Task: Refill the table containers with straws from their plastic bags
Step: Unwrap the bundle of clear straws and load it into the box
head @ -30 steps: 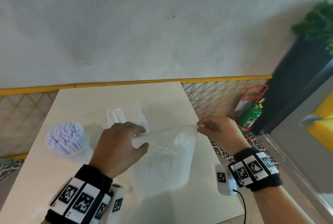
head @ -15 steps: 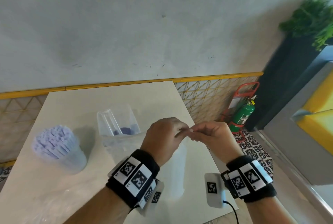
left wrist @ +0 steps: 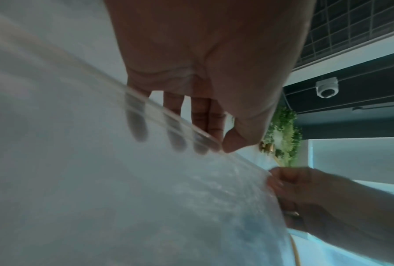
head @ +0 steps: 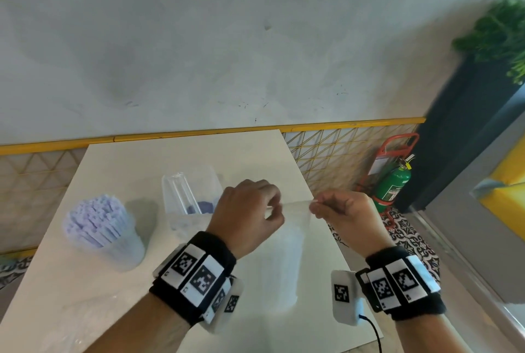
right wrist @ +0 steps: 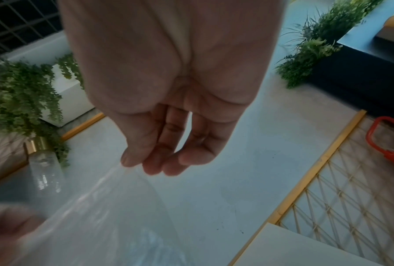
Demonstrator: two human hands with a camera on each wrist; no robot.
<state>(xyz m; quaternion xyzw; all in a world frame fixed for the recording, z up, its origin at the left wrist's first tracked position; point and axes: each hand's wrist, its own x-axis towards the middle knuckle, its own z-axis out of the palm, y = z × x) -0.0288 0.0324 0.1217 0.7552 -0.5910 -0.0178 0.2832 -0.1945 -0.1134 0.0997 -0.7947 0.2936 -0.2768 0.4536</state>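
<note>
Above the table hangs a clear plastic bag (head: 284, 253) with pale straws inside, held up by its top edge. My left hand (head: 272, 207) pinches that edge with thumb against fingertips (left wrist: 214, 144). My right hand (head: 315, 206) pinches the same edge a short way to the right, and the film (right wrist: 114, 207) stretches away from its fingertips (right wrist: 146, 165). Behind the left hand stands a clear square container (head: 190, 193) with a few purple bits at its bottom. A round cup (head: 105, 233) at the left is packed with lilac straws.
The white table (head: 176, 159) ends close behind at a wall with a yellow rail (head: 199, 132). A crumpled clear bag (head: 68, 321) lies near the front left. To the right, off the table, stand a green fire extinguisher (head: 395, 182) and a dark planter (head: 466, 125).
My left hand left the bag's side and came up to its top edge, meeting the right hand. The two hands have since drawn slightly apart, stretching the edge between them.
</note>
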